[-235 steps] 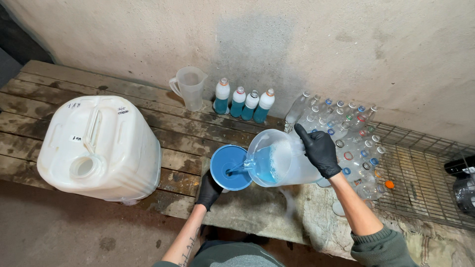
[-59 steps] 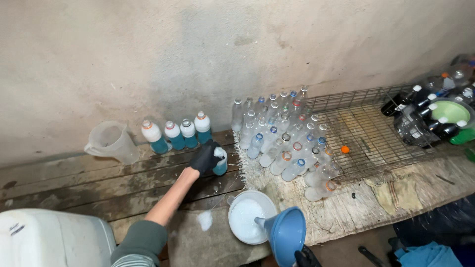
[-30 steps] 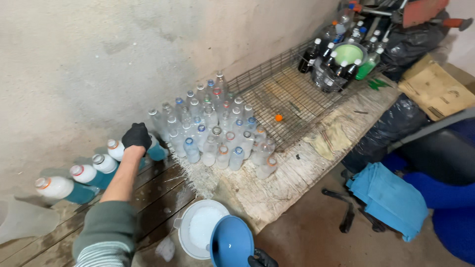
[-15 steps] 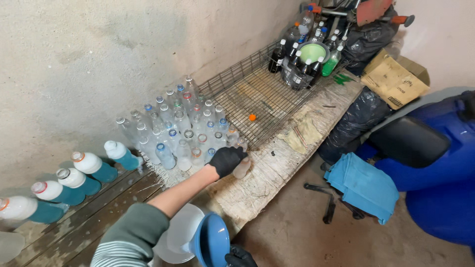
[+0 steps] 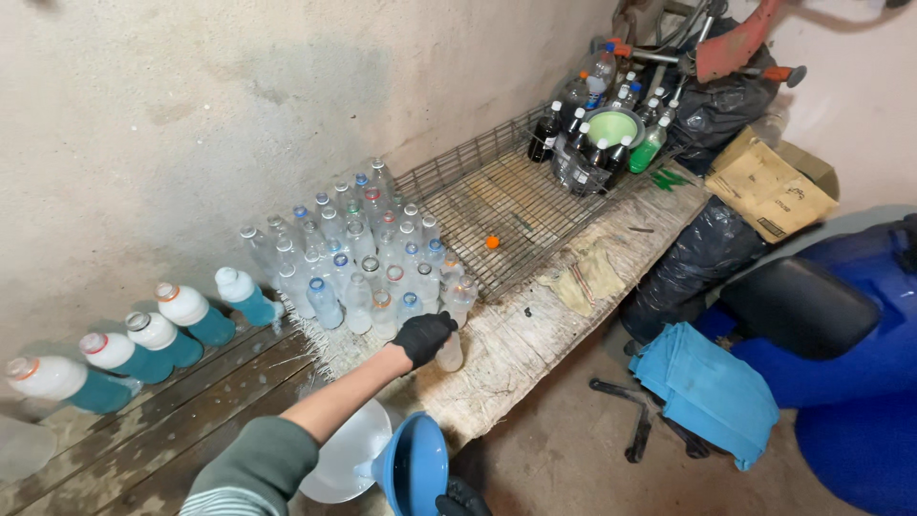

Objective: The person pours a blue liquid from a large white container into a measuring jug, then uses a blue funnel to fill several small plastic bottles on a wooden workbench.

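Bottle cluster blocks rear — bench front open.

At six o'clock the frame's lower edge cuts off the right hand; the left hand hides the empty bottle's neck.

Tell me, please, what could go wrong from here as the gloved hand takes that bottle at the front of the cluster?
The left hand grips an empty bottle at the edge of the packed clear bottles; a careless lift might knock its neighbours over. The right hand holds the blue funnel tilted beside the white jug, so leftover liquid could drip onto the wooden bench.
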